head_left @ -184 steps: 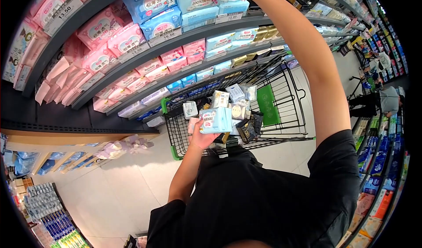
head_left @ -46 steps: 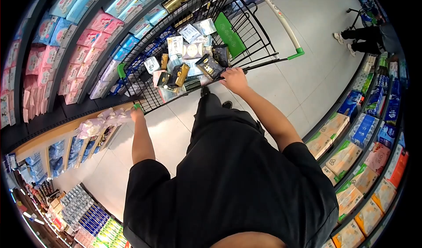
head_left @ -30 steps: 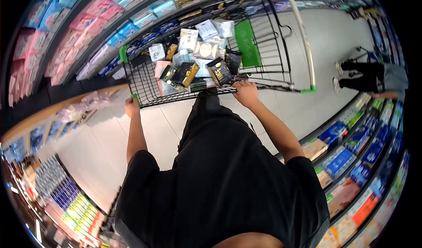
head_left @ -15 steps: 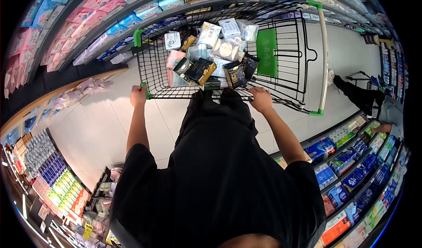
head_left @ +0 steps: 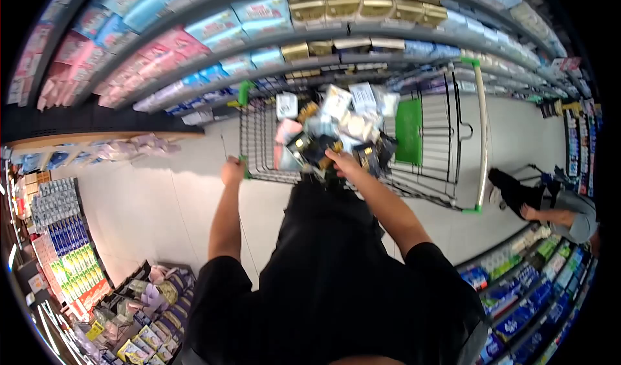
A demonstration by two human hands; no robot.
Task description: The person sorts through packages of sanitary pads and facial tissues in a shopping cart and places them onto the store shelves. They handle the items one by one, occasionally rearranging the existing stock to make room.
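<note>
My left hand (head_left: 233, 170) is closed around the green front corner (head_left: 244, 166) of a black wire shopping cart (head_left: 265, 145). My right hand (head_left: 345, 164) reaches over the cart's near side, thumb and fingers closed on the edge of a black-and-gold pack (head_left: 323, 149). Motion blurs this pack. Beside it lie another dark pack (head_left: 369, 159) and a pink pack (head_left: 288, 130). White packs (head_left: 337, 102) and a pale soft pack (head_left: 358, 127) are heaped farther back in the cart. A green panel (head_left: 408, 132) stands right of the heap.
Shelves of pink, blue and gold packs (head_left: 323, 8) run along the aisle's far side. Another person (head_left: 563, 213) is at the right, near a shelf of blue packs (head_left: 517, 316). Bins of wrapped goods (head_left: 142, 316) stand at the lower left. Pale tiled floor (head_left: 155, 203) lies between.
My right hand has left the cart's near rim and moved left onto the black-and-gold pack. My left hand stays on the corner. The view has tilted up, and the other person's arm has drawn back.
</note>
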